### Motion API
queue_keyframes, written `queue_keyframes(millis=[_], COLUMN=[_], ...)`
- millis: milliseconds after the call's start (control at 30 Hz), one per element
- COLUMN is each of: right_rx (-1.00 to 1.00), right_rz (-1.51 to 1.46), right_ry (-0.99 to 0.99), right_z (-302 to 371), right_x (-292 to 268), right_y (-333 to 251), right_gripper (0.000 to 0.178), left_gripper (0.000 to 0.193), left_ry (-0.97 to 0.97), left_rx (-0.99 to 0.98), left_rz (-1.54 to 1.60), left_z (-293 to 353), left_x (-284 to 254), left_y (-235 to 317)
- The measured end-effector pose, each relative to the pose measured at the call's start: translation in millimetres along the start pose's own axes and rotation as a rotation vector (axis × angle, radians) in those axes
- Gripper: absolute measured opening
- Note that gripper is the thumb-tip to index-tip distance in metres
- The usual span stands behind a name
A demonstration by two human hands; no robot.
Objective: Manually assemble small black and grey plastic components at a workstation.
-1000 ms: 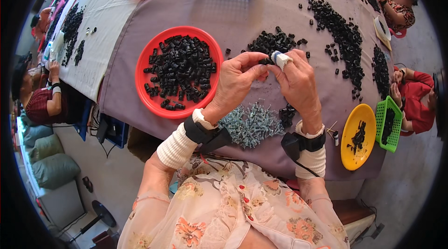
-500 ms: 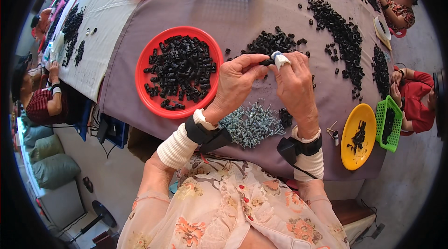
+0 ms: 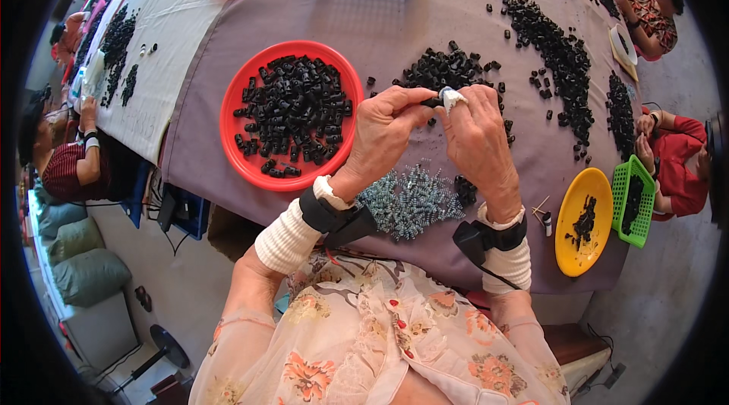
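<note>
Cloth-covered worktop point(image 3: 304, 21): red plate point(image 3: 229, 120) of black parts, left; loose black pile point(image 3: 444, 69), partly blocked by hands; spring heap point(image 3: 410, 204), nearer wearer; yellow plate point(image 3: 573, 257), right. Small black piece point(image 3: 432, 102) sat above worktop, between hands. Left hand point(image 3: 387, 124) and right hand point(image 3: 482, 135) faced inward, fingertips converging, both grips pinching piece.

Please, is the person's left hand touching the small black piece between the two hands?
Touching. The head view shows the left hand pinching the black piece between its thumb and index finger.
</note>
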State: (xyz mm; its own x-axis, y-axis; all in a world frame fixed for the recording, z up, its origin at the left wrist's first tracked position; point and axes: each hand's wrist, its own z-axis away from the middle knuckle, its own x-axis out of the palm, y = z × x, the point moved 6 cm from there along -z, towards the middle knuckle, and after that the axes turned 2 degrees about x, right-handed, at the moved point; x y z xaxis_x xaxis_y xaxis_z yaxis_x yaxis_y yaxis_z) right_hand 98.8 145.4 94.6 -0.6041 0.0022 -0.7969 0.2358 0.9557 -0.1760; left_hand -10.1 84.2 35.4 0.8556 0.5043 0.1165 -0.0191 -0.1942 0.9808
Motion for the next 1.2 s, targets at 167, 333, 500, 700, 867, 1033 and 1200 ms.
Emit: queue_keyframes(millis=[167, 333, 500, 700, 867, 1033, 1200], right_rx=[-0.038, -0.077, -0.072, -0.087, -0.090, -0.085, -0.108], right_rz=[-0.081, -0.075, -0.067, -0.103, -0.103, -0.124, -0.118], right_ry=[-0.036, -0.074, -0.103, -0.113, -0.137, -0.104, -0.137], right_z=[0.3, 4.3, 5.9, 6.5, 5.7, 5.5, 6.8], right_x=[1.9, 5.3, 5.9, 6.0, 7.7, 6.8, 6.4], right_y=[0.5, 0.4, -0.2, -2.7, -3.5, -4.0, -3.5], right_gripper=[0.008, 0.009, 0.010, 0.010, 0.012, 0.012, 0.012], left_gripper=[0.024, 0.025, 0.026, 0.024, 0.022, 0.021, 0.021], left_ry=[-0.011, -0.001, -0.036, -0.109, -0.061, -0.090, -0.188], left_rx=[0.030, 0.091, 0.114, -0.060, 0.038, -0.073, -0.266], left_rz=[-0.044, -0.130, -0.211, -0.096, -0.173, -0.023, 0.084], left_z=[1.2, 3.8, 3.5, 2.3, 5.1, 3.9, 1.9], left_x=[-1.5, -2.2, -2.5, -6.4, -7.2, -8.7, -7.7], left_y=[3.6, 7.3, 13.0, 6.8, 10.6, 4.1, -2.7])
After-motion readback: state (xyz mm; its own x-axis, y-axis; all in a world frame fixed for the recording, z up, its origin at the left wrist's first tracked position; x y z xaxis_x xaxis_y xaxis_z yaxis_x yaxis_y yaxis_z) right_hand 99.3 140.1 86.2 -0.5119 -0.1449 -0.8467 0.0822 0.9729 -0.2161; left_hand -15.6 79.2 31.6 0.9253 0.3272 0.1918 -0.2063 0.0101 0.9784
